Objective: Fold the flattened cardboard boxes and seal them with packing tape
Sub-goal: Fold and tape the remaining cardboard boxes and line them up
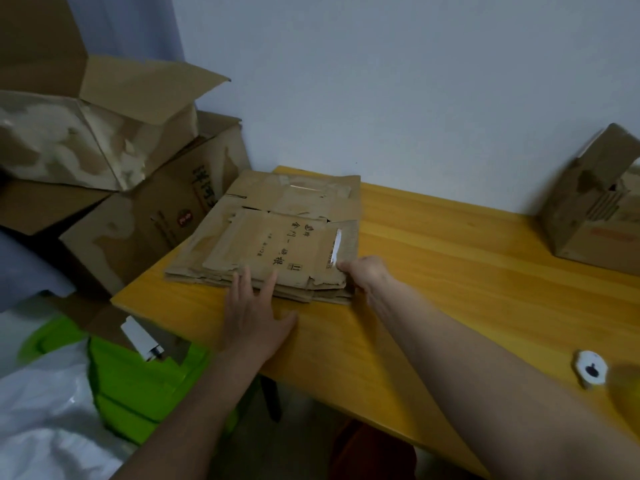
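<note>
A stack of flattened brown cardboard boxes lies at the far left of the yellow wooden table. The top piece bears printed characters and a strip of white tape. My left hand lies with straight fingers on the stack's near edge, palm on the table. My right hand pinches the near right corner of the top flattened box, thumb on top beside the tape strip. A yellowish tape roll is blurred at the right edge.
Open and folded cardboard boxes pile up left of the table against the wall. A folded box stands at the table's far right. A small white object lies near the tape. Green items and white plastic sit below left.
</note>
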A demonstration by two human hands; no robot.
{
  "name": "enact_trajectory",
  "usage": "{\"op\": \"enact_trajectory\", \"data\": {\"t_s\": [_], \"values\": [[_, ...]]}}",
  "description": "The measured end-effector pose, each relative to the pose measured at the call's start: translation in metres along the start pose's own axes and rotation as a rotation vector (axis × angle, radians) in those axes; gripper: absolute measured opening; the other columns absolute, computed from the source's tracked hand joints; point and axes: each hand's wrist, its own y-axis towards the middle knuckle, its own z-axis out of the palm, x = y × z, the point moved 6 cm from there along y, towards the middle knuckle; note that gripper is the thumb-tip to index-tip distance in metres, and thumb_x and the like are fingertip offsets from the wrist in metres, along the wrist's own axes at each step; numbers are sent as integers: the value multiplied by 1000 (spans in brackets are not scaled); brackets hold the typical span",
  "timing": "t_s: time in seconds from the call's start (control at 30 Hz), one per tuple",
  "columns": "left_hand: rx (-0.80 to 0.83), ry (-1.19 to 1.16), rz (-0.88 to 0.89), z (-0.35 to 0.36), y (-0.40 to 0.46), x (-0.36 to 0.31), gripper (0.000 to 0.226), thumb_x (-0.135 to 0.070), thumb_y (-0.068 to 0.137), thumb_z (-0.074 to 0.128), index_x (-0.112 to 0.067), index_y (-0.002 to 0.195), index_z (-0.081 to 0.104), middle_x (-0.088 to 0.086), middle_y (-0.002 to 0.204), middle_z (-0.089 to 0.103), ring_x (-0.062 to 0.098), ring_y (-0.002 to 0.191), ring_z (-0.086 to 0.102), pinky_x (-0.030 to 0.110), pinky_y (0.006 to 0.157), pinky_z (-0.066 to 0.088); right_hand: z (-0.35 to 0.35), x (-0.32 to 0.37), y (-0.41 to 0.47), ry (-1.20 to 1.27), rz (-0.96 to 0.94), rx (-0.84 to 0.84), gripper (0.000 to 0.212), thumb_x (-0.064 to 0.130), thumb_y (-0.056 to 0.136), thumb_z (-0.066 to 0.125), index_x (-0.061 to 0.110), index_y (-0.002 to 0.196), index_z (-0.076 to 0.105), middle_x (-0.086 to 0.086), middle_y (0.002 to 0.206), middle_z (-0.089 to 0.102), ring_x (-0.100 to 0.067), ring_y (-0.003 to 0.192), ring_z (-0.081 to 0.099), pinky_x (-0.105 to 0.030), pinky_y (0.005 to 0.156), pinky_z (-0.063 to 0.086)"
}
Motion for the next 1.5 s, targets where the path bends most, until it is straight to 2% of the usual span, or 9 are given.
{"op": "enact_trajectory", "data": {"t_s": [0.23,0.43,0.6,0.77,0.93,1.03,1.13,1.3,1.5], "values": [[-172,42,274,-17,-7,-56,82,-60,87,53,-24,153,18,2,162,9,21,150,1,39,120,-4,-65,-13,-5,257,55,-35,11,17,89,54,12,80,56,-5,73,57,-18,65,53,-33,62,49],[-142,61,537,-4,-29,-152,55,-15,101,39,-18,152,20,2,158,25,20,147,19,33,119,4,-128,-36,-33,487,27,62,16,9,91,52,4,106,55,-11,80,68,-22,67,71,-34,57,60],[-195,-317,616,-5,-49,-199,59,8,92,47,-11,147,35,10,148,44,26,138,41,33,112,31,-185,-38,-45,700,-116,79,37,40,98,43,8,103,59,-15,103,65,-28,96,63,-43,84,53],[-267,-703,631,-27,-78,-248,51,-15,98,52,-31,144,38,4,125,64,22,106,64,36,89,54,-217,-16,-60,705,-159,38,58,55,90,51,22,138,46,-13,133,47,-37,120,50,-50,82,52],[470,-788,881,-15,-114,-303,81,-21,83,58,-54,144,16,-23,145,36,1,134,38,27,106,40,-233,19,-84,523,-265,81,56,61,85,57,12,109,68,-20,101,61,-32,95,63,-48,87,52],[824,-1222,691,-26,-113,-313,59,-18,77,51,-44,129,44,-23,127,55,0,122,52,25,97,47,-242,17,-92,392,-275,94,60,55,89,53,1,114,63,-16,91,63,-28,88,63,-41,90,52],[775,-1410,366,-31,-96,-316,32,-38,94,49,-19,113,65,13,121,65,30,117,59,53,96,50,-238,14,-100,308,-309,149,40,47,93,52,9,100,62,-4,77,66,-19,74,65,-27,67,56],[940,-1497,178,-36,-87,-320,86,-77,73,40,-11,124,62,17,111,69,31,100,67,48,85,53,-241,10,-107,200,-339,65,39,41,94,54,25,130,54,0,115,65,-19,105,61,-36,79,54],[895,-1467,62,-50,-81,-321,46,-42,98,38,-7,108,67,16,85,69,30,78,65,42,73,54,-236,23,-120,70,-380,146,47,59,84,56,25,115,64,5,107,69,-15,98,64,-36,83,54]]}}
